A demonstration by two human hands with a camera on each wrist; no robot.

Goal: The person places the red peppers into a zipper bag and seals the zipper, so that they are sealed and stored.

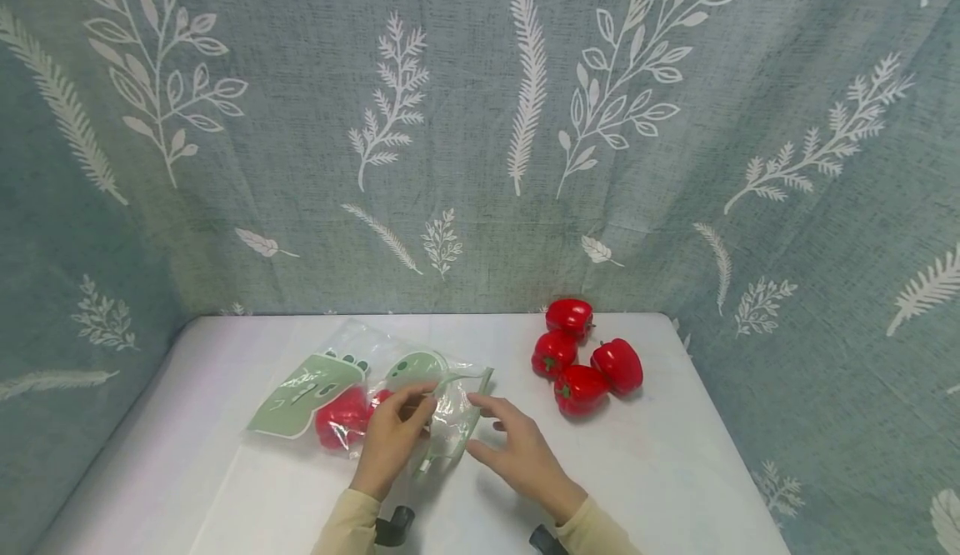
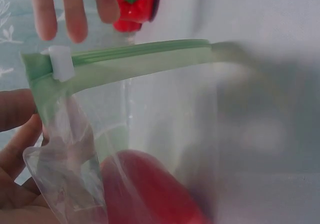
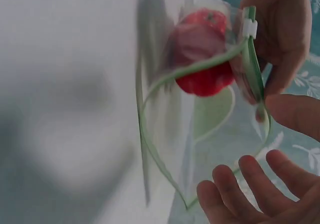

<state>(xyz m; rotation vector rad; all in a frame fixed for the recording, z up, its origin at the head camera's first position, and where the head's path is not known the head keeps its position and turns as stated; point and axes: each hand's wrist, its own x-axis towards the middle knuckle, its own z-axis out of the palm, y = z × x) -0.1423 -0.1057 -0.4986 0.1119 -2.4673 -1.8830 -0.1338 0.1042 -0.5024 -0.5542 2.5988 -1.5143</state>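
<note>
A clear zip bag (image 1: 452, 412) with green print and a green zip edge lies on its side, its mouth spread toward the right. Inside it are a red bell pepper (image 1: 342, 419) and a second red pepper (image 1: 379, 399), partly covered by my left hand. With thumb and fingers, my left hand (image 1: 392, 438) pinches the bag's film near the mouth. My right hand (image 1: 522, 452) is beside the opening, its fingers spread and holding nothing. A white slider (image 2: 61, 63) sits at one end of the zip strip (image 2: 145, 50) in the left wrist view.
Several loose red bell peppers (image 1: 581, 390) are grouped at the back right of the white table (image 1: 675, 472). A patterned grey-green curtain (image 1: 465, 122) surrounds the table's back and sides.
</note>
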